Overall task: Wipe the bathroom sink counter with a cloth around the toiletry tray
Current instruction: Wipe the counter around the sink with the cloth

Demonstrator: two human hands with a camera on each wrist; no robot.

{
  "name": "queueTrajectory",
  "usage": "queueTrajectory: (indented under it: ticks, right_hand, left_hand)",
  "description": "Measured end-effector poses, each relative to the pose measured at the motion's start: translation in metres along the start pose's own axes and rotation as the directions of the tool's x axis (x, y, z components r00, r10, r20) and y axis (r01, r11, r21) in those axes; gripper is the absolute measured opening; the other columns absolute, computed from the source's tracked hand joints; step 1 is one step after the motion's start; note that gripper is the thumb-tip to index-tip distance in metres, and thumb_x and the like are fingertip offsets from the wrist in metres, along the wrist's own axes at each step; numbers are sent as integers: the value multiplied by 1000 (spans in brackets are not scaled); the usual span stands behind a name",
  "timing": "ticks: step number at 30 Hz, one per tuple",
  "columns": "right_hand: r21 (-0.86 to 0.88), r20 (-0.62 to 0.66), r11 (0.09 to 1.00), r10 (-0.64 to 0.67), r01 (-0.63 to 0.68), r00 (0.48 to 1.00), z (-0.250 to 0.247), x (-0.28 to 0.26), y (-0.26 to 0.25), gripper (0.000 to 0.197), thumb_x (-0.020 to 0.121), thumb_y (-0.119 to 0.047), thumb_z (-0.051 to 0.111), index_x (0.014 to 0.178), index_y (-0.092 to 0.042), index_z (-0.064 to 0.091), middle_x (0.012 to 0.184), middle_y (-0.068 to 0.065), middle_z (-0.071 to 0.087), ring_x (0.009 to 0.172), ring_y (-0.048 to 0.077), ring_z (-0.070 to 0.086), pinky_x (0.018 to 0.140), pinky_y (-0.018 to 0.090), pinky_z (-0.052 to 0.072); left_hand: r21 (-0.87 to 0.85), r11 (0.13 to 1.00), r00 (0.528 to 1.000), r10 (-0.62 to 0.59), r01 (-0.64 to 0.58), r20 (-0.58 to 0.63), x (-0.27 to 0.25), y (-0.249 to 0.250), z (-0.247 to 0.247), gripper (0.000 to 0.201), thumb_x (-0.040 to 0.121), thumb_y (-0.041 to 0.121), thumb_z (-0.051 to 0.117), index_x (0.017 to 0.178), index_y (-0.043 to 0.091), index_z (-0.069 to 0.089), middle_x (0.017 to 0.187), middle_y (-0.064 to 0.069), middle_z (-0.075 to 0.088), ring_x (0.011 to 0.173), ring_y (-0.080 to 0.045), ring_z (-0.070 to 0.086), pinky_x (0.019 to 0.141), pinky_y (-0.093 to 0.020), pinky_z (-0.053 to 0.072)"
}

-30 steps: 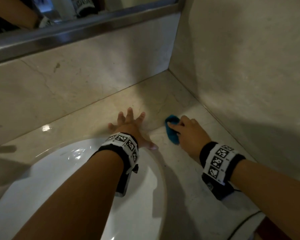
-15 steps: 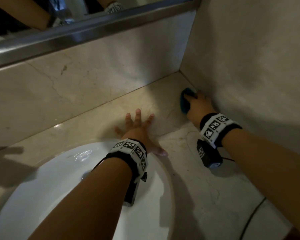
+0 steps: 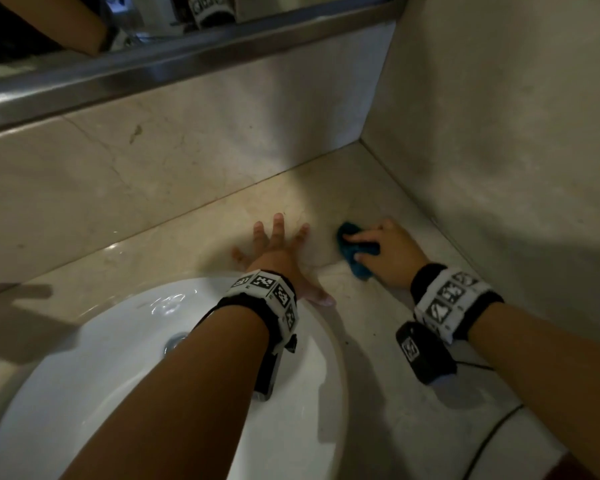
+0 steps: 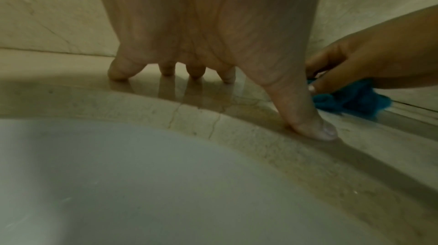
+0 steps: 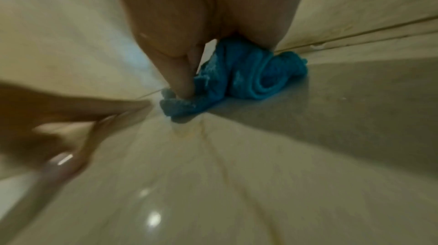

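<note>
A bunched blue cloth (image 3: 355, 258) lies on the beige marble counter (image 3: 371, 188) right of the sink. My right hand (image 3: 383, 252) grips it, fingers curled over the top and thumb pressing into its folds; the right wrist view shows the cloth (image 5: 239, 78) squeezed against the stone. My left hand (image 3: 278, 251) rests flat on the counter behind the basin, fingers spread and straight, thumb on the stone at the sink's edge. In the left wrist view the fingertips (image 4: 195, 73) touch the glossy counter (image 4: 194, 110), and the cloth (image 4: 353, 102) lies just to their right. No toiletry tray is visible.
A white basin (image 3: 101, 375) with a metal drain (image 3: 175, 341) fills the lower left. A marble backsplash (image 3: 153, 161) under a steel mirror ledge (image 3: 187, 67) closes the back. A side wall (image 3: 499, 133) bounds the right. A thin dark cable (image 3: 489, 441) crosses the front right of the counter.
My right hand has drawn the cloth out of the back right corner, toward me and leftward, close to my left hand. The left hand stays planted on the counter.
</note>
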State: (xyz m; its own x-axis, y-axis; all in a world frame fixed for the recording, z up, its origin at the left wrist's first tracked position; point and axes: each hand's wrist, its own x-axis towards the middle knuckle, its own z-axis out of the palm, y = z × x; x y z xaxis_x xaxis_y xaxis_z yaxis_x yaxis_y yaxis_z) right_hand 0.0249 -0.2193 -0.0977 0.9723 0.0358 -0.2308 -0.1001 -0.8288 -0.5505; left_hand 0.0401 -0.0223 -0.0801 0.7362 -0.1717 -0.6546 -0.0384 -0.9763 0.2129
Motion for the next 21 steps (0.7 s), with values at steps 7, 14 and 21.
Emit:
queueTrajectory:
  ticks: [7, 14, 21]
  right_hand:
    - [-52, -160, 996, 63, -72, 985, -7, 0, 20, 32, 92, -12, 55, 122, -19, 61, 110, 9, 49, 103, 26, 51, 81, 14, 31]
    - [74, -2, 992, -101, 101, 995, 29, -63, -20, 21, 88, -9, 59, 105, -14, 70, 95, 3, 48, 87, 17, 50, 77, 25, 42]
    - [-72, -171, 993, 81, -94, 982, -12, -22, 28, 32, 89, -4, 51, 114, -16, 67, 99, 6, 52, 90, 28, 57, 71, 19, 36]
  left_hand:
    - [6, 1000, 1000, 5, -5, 4, -2, -1, 1, 135, 48, 68, 79, 144, 49, -15, 151, 9, -35, 140, -27, -31, 107, -70, -5]
    - [16, 1000, 1000, 13, -13, -9, -2, 1, 1, 135, 47, 69, 79, 144, 50, -13, 152, 8, -34, 140, -29, -29, 107, -70, -4]
    - [68, 997, 998, 37, -34, -43, 1, -4, 5, 136, 45, 74, 76, 145, 48, -12, 153, 6, -31, 141, -30, -26, 107, -71, -2]
